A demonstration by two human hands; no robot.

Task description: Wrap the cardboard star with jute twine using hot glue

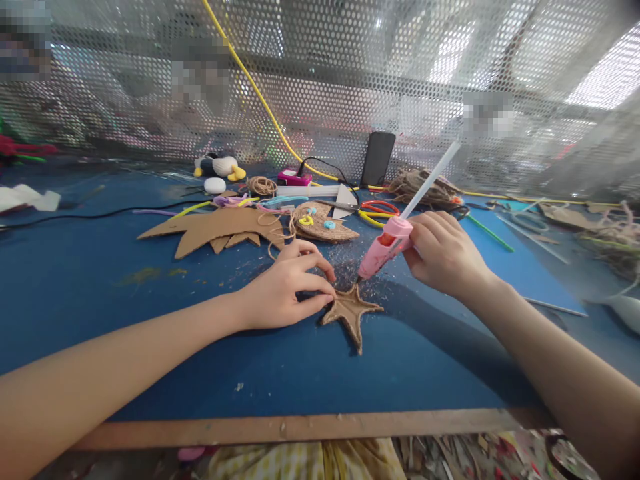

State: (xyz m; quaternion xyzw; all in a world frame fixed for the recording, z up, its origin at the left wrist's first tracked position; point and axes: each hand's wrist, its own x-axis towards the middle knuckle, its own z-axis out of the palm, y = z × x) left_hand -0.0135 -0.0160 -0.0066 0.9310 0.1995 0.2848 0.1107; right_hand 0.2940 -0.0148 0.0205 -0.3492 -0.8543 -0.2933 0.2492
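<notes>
A small star (353, 312) wrapped in brown twine lies on the blue table (90, 280). My left hand (287, 285) rests on the table with its fingertips pinching the star's left point. My right hand (443, 253) grips a pink hot glue gun (385, 247) with a clear glue stick (431, 179) poking out of its back. The gun's nozzle points down at the star's top point, a little above it.
Behind the hands lie cardboard cut-outs (215, 230), a twine-covered shape with coloured bits (323, 225), a twine roll (262, 185), scissors (376, 212), a phone (377, 159), a pink box (294, 177) and a plush toy (220, 167). A perforated metal screen (325, 87) stands at the back. The wooden table edge (300, 427) runs in front.
</notes>
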